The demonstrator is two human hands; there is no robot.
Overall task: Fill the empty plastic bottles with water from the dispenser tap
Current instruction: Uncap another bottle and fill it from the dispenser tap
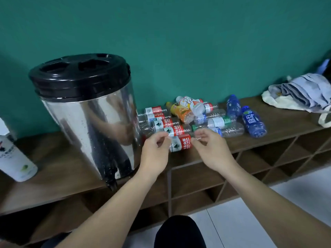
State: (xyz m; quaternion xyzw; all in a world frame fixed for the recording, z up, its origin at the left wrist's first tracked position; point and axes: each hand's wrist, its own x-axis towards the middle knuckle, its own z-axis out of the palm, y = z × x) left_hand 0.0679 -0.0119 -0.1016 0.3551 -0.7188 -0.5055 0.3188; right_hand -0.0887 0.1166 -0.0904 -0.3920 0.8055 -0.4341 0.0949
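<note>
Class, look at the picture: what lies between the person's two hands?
In the head view, a red-labelled bottle lies on its side between the left hand and the right hand.

You are facing one steel dispenser (89, 119) with one black tap (111, 182). You are looking at about twelve bottles lying beside it: five red-labelled (180, 143), two blue (253, 121), one orange (180, 111), one green-capped (215, 122), the rest unclear. One white canister (14, 158) is standing left; one cloth bundle (300, 93) is lying right.
</note>
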